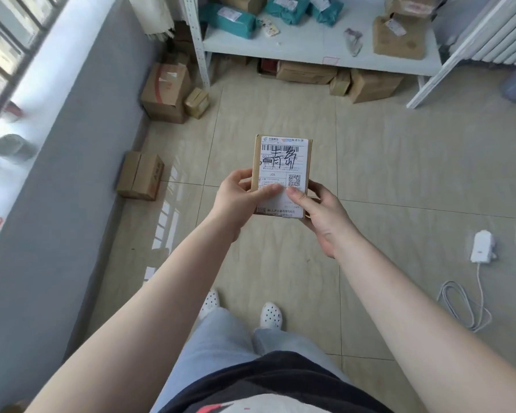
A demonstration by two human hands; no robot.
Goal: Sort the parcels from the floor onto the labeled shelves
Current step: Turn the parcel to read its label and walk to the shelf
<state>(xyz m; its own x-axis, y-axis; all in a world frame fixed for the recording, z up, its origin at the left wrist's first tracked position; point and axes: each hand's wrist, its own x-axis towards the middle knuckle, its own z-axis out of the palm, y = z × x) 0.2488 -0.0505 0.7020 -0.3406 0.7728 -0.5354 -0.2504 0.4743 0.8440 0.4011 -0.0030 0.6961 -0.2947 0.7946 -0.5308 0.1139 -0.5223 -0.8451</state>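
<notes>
Small cardboard parcel (282, 162) held up in mid-air above the tiled floor (399, 162), label side facing up; white shipping label with barcode, QR code and black handwritten characters. Left hand (239, 201) curled round the parcel's lower left edge, thumb lying across the label. Right hand (319, 213) gripping the lower right corner, thumb on the label, fingers underneath and out of sight.

White metal shelf (310, 52) ahead, well apart from the held parcel. On its board: teal poly bags (230, 20), a brown box (399, 40) at right, a small grey packet (353, 41) between them. Pink tag (330, 60) on the shelf's front edge, text too small to read. More brown boxes (370, 84) pushed under the shelf on the floor.

Left, along the grey wall (72, 174): large carton (166, 92) with a small box (196, 102) touching its right side; another carton (140, 175) nearer, beside the wall. Right: white adapter (481, 247) with coiled cable (465, 305) on the tiles. Open floor between parcel and shelf front.
</notes>
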